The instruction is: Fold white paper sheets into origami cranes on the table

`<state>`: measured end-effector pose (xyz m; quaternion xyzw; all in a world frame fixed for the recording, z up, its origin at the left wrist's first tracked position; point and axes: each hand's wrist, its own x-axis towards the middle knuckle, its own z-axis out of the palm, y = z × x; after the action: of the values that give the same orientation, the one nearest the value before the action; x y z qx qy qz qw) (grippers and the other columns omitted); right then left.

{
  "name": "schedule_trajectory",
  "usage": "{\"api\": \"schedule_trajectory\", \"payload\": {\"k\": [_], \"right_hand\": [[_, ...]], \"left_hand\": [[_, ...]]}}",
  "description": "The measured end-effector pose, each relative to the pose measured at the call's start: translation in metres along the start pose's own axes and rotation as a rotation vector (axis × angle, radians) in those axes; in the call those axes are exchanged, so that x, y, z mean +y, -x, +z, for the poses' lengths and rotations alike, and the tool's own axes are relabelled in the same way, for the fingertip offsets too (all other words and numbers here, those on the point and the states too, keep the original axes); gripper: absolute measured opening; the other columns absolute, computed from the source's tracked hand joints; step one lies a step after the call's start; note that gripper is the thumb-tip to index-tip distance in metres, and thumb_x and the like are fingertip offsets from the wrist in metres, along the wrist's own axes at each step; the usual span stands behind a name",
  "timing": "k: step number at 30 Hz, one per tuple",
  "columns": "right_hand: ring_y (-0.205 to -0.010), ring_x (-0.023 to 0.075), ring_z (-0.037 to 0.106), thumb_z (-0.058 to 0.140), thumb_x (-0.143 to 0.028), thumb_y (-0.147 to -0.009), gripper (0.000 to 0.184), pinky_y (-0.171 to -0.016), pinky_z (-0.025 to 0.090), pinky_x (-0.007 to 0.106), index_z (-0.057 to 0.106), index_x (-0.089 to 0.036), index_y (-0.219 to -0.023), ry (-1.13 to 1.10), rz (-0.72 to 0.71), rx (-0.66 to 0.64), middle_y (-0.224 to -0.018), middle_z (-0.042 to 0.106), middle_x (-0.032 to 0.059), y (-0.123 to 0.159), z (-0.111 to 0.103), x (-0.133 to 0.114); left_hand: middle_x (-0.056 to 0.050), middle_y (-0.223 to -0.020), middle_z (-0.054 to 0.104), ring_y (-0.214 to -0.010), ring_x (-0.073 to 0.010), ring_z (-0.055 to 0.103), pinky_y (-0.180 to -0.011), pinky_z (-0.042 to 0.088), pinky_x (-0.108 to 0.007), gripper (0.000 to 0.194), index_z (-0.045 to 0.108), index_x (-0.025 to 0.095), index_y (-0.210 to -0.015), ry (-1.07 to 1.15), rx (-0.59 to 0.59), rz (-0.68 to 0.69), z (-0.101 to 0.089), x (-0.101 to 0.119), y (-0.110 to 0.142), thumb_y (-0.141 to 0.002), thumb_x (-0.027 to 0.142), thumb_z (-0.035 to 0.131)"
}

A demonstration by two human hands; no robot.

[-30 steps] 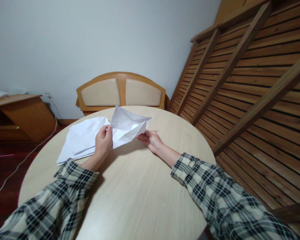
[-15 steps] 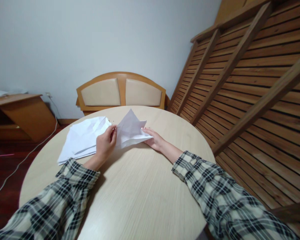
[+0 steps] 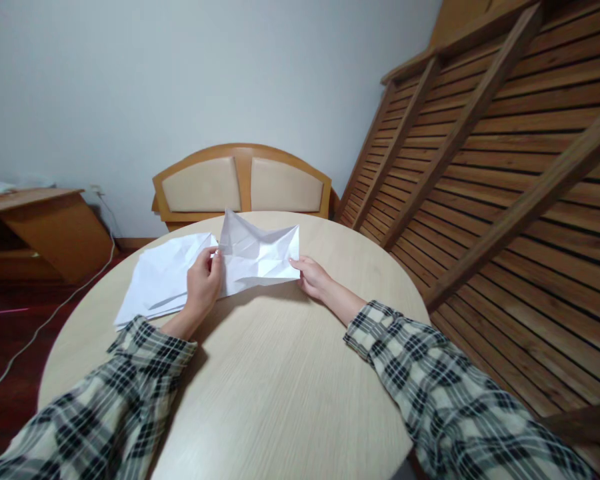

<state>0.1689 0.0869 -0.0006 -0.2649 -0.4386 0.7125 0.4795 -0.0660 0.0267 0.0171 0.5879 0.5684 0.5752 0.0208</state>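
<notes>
A creased white sheet of paper [image 3: 258,256] is held up off the round pale wooden table [image 3: 260,373] at its far side. My left hand [image 3: 203,285] pinches the sheet's left edge between thumb and fingers. My right hand [image 3: 314,278] grips its lower right corner, fingers curled beneath. The sheet is spread open between both hands, showing many fold lines. Plaid sleeves cover both forearms.
A loose stack of white papers [image 3: 163,279] lies on the table left of my left hand. A wooden chair with beige pads [image 3: 241,183] stands behind the table. Slatted wooden frames [image 3: 490,160] lean at the right. A low wooden desk [image 3: 35,227] and a cable are at the left.
The sheet, folded into a triangle half a second ago, has been spread open again between my hands. Both hands moved slightly apart.
</notes>
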Motion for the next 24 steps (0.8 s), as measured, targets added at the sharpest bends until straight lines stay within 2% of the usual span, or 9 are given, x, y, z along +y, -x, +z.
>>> {"api": "schedule_trajectory", "payload": {"k": [4, 10, 15, 17, 21, 24], "right_hand": [[-0.069, 0.0157, 0.066, 0.058, -0.020, -0.089, 0.009, -0.075, 0.056, 0.030, 0.064, -0.014, -0.091, -0.022, 0.000, 0.064, -0.080, 0.072, 0.0059, -0.001, -0.001, -0.003], [-0.069, 0.0180, 0.067, 0.061, -0.025, -0.087, 0.009, -0.075, 0.057, 0.033, 0.061, -0.017, -0.090, 0.000, -0.047, 0.097, -0.077, 0.071, 0.0041, -0.001, -0.001, -0.008], [-0.061, 0.0163, 0.063, 0.062, -0.032, -0.086, 0.015, -0.066, 0.055, 0.030, 0.062, -0.016, -0.087, 0.022, -0.073, 0.182, -0.072, 0.069, 0.0028, 0.001, 0.002, -0.009], [-0.057, 0.0143, 0.060, 0.064, -0.036, -0.085, 0.021, -0.062, 0.052, 0.028, 0.062, -0.015, -0.084, 0.040, -0.107, 0.220, -0.069, 0.067, 0.0019, 0.001, 0.002, -0.007], [-0.047, 0.0088, 0.045, 0.066, -0.051, -0.078, 0.038, -0.047, 0.037, 0.021, 0.059, -0.015, -0.072, 0.241, -0.224, 0.329, -0.055, 0.055, -0.0033, 0.000, 0.002, -0.004], [-0.044, 0.0073, 0.037, 0.062, -0.060, -0.076, 0.045, -0.042, 0.028, 0.021, 0.056, -0.016, -0.068, 0.386, -0.305, 0.415, -0.051, 0.047, -0.0054, -0.001, 0.002, -0.002]], "left_hand": [[0.001, -0.066, 0.053, -0.064, -0.0152, 0.048, -0.061, 0.036, -0.027, 0.025, 0.058, 0.018, -0.083, 0.032, -0.006, -0.062, -0.001, 0.001, -0.002, -0.089, 0.038, 0.045], [0.000, -0.069, 0.053, -0.069, -0.0162, 0.049, -0.066, 0.038, -0.028, 0.021, 0.053, 0.020, -0.076, 0.050, -0.064, -0.092, 0.002, -0.001, -0.003, -0.089, 0.035, 0.045], [-0.001, -0.072, 0.056, -0.072, -0.0158, 0.051, -0.074, 0.042, -0.028, 0.018, 0.055, 0.019, -0.075, 0.310, -0.063, -0.325, 0.011, 0.005, 0.001, -0.087, 0.029, 0.045], [-0.002, -0.076, 0.058, -0.075, -0.0162, 0.052, -0.075, 0.043, -0.028, 0.018, 0.057, 0.018, -0.077, 0.383, -0.051, -0.375, 0.012, 0.007, 0.001, -0.086, 0.029, 0.046], [-0.002, -0.074, 0.057, -0.075, -0.0173, 0.051, -0.072, 0.043, -0.028, 0.021, 0.055, 0.018, -0.072, 0.267, -0.050, -0.323, 0.008, 0.010, 0.000, -0.087, 0.030, 0.046], [0.000, -0.067, 0.051, -0.068, -0.0158, 0.048, -0.067, 0.042, -0.028, 0.024, 0.053, 0.020, -0.073, 0.205, -0.072, -0.171, 0.000, 0.012, -0.005, -0.090, 0.034, 0.044]]}}
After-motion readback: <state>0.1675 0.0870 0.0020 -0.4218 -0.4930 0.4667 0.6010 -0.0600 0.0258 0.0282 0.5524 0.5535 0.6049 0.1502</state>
